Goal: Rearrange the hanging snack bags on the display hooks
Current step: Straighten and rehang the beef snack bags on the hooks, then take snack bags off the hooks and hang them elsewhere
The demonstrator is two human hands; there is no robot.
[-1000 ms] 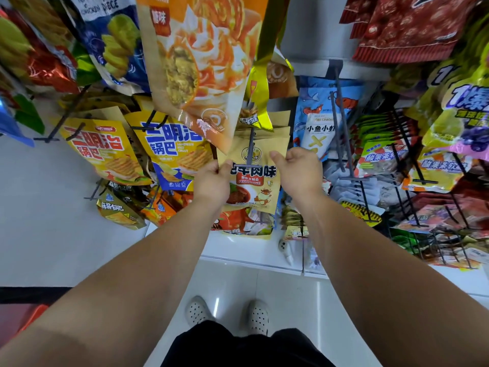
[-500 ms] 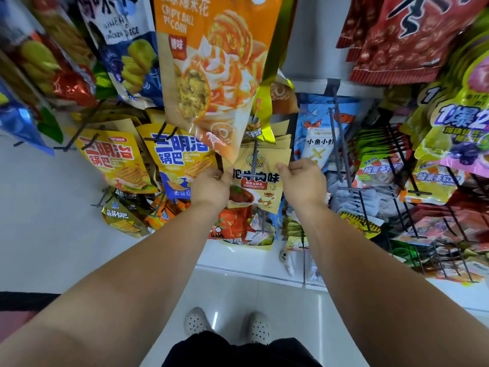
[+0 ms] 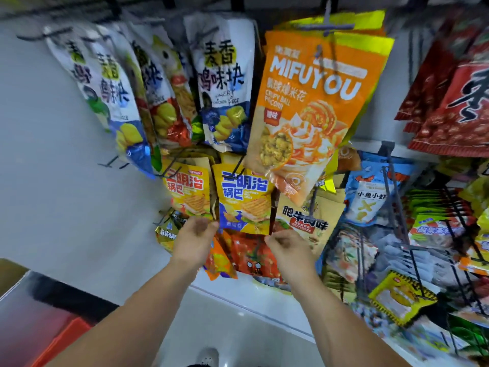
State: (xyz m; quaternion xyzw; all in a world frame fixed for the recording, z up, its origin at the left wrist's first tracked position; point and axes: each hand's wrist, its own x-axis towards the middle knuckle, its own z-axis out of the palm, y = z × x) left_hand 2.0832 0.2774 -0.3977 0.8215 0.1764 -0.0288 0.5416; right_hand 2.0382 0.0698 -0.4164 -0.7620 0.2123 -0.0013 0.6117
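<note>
Centre-left, reaching up on a bare forearm: left hand [image 3: 195, 241], fingers loosely curled, tips at the lower left corner of the blue-lettered yellow snack bag [image 3: 243, 200] hanging mid-frame off a display hook [image 3: 237, 165]. Centre-right, likewise raised: right hand [image 3: 288, 249], fingers curled, tips at that bag's lower right corner. Pinching or merely touching: too blurred to tell, either hand.

Left hand [image 3: 195, 238], right hand [image 3: 287, 247]: both outstretched, fingers loosely curled.

Open wall [image 3: 66, 194] left of the bags; orange popcorn bag [image 3: 312, 109] overhanging the tan bag [image 3: 304, 218]; packed hooks [image 3: 394, 202] rightward.
</note>
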